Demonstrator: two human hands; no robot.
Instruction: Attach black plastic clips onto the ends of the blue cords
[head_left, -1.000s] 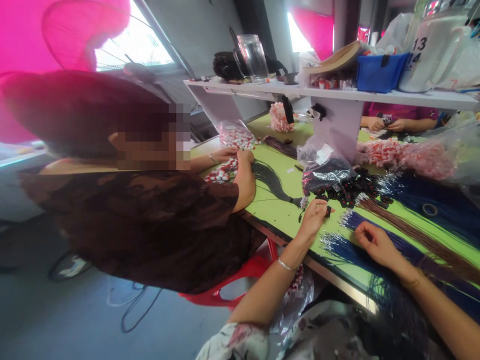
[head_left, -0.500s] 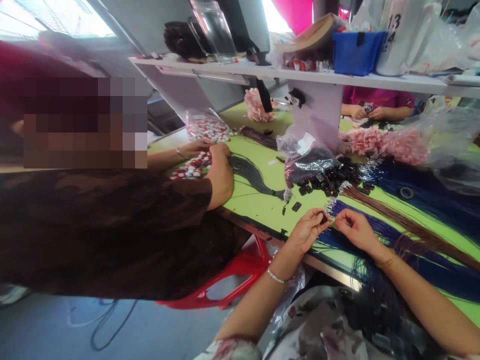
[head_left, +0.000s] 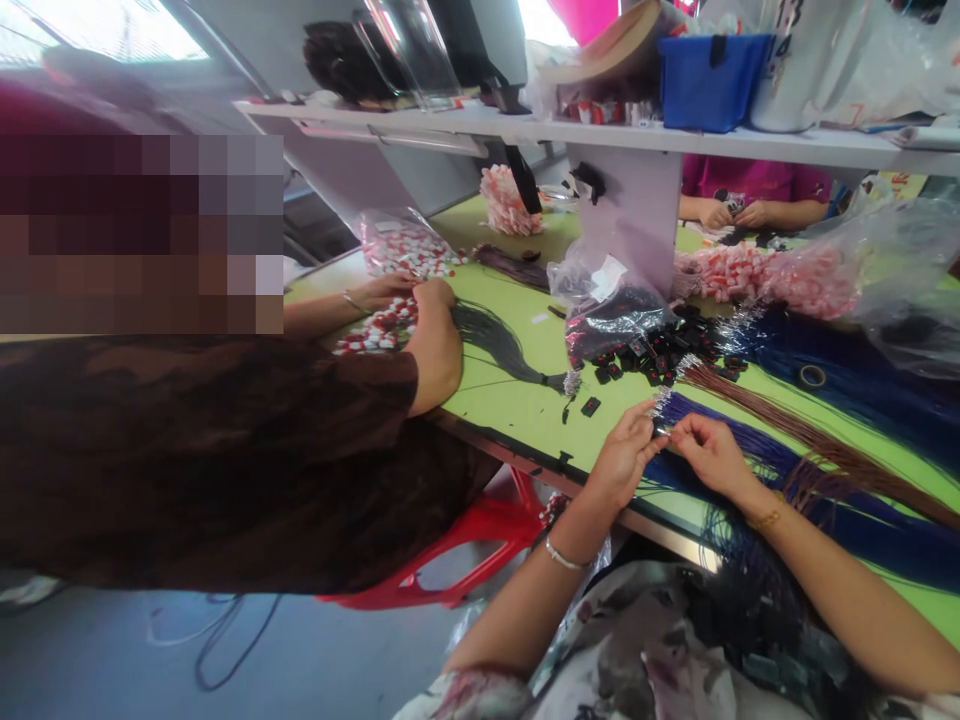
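Observation:
In the head view, my left hand (head_left: 624, 455) is closed, with a small black connector (head_left: 660, 431) mostly hidden at its fingertips. Against it, my right hand (head_left: 712, 455) pinches what looks like a thin wire with a metal end. Just behind the fingers lies a bundle of blue wires (head_left: 757, 440) with silvery terminals. Brown wires (head_left: 817, 440) run alongside it. Beyond my left hand, black connectors (head_left: 652, 358) are heaped in front of a clear plastic bag (head_left: 619, 300). One loose black connector (head_left: 591, 407) rests apart on the green table (head_left: 517, 425).
A co-worker's arm (head_left: 439, 350) reaches over the table at left, beside grey wires (head_left: 495, 335) and red-and-white pieces (head_left: 382, 325). A red stool (head_left: 480, 530) stands below. Overhead runs a shelf (head_left: 525, 125) with a blue bin (head_left: 712, 85). Another person's hands (head_left: 735, 213) work opposite.
My left hand has turned, so the black connector shows less between its fingers. My two hands remain fingertip to fingertip. The whole view has shifted slightly.

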